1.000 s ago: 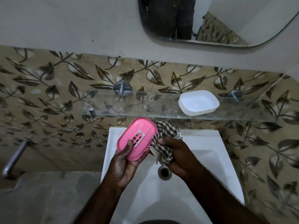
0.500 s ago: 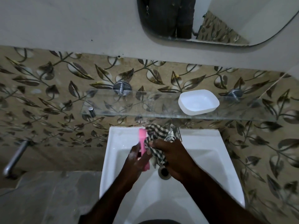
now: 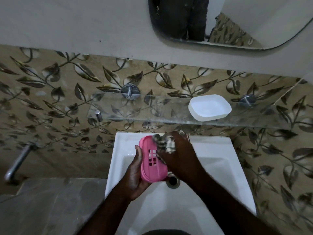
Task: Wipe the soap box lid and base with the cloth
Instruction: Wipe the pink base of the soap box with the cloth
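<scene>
My left hand [image 3: 135, 173] grips a pink slotted soap box part [image 3: 150, 161] over the white sink [image 3: 211, 175], its flat side with the drain slots facing up. My right hand [image 3: 179, 156] holds a checked cloth [image 3: 160, 143] bunched under its fingers and presses it on the pink part's upper right. The cloth is blurred and mostly hidden by the hand. A white soap box part [image 3: 210, 107] lies open side up on the glass shelf [image 3: 135, 109] above the sink.
The sink drain [image 3: 172, 181] sits just below my hands. A metal tap [image 3: 17, 163] sticks out of the leaf-patterned wall at the left. A grey counter [image 3: 50, 206] lies left of the sink. A mirror [image 3: 220, 22] hangs above.
The pink part was turned edge-on half a second ago and now faces up flat again. My right hand has moved the cloth up across it.
</scene>
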`<state>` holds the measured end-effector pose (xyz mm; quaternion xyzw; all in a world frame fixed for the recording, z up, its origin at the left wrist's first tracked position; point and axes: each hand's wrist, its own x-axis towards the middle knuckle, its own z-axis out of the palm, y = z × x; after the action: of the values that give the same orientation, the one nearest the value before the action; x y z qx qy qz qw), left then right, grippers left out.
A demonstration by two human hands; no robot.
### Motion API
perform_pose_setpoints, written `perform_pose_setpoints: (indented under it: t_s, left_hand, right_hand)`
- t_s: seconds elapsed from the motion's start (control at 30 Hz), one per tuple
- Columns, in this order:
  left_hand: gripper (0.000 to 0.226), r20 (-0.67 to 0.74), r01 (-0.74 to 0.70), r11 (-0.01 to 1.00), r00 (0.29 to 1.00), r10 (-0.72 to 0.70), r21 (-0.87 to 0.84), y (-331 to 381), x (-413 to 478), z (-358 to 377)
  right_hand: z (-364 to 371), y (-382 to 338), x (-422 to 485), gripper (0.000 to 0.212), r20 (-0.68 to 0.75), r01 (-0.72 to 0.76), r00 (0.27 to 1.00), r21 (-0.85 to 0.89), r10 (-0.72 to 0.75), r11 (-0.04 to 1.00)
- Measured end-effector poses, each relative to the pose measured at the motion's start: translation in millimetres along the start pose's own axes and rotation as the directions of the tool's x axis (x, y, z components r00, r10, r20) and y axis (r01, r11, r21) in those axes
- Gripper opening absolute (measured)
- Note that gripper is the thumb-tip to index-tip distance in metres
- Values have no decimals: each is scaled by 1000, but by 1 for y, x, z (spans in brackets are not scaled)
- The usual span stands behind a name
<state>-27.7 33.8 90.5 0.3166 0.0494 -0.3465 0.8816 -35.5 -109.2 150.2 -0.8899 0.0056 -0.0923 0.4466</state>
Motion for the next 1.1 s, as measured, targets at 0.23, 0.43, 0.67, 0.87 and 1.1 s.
perform_pose_setpoints:
  t_s: [0.23, 0.43, 0.67, 0.87, 1.1]
  left_hand:
    - [83, -186, 15, 1000, 982, -16, -5, 5, 0, -2]
    - [61, -151, 31, 964, 989, 10, 263, 6, 3, 9]
    - [50, -97, -162, 773, 956, 277, 613, 6, -4, 33]
    - [86, -8, -365, 754, 898, 440, 546, 8, -8, 47]
    - [62, -143, -240, 806, 918, 369, 542, 16, -1, 47]
  right_hand:
    - [19, 10, -15, 47, 394, 429, 866, -268, -308, 863]
    - [6, 12, -2, 34, 195, 469, 881, -467, -430, 749]
    - [5, -5, -23, 14, 53, -60, 996, -115, 66, 992]
    - [-12, -14, -38, 22, 427, -449, 884, 655, 193, 607]
    - [-38, -30, -13, 24, 119, -268, 954, 747, 275, 609]
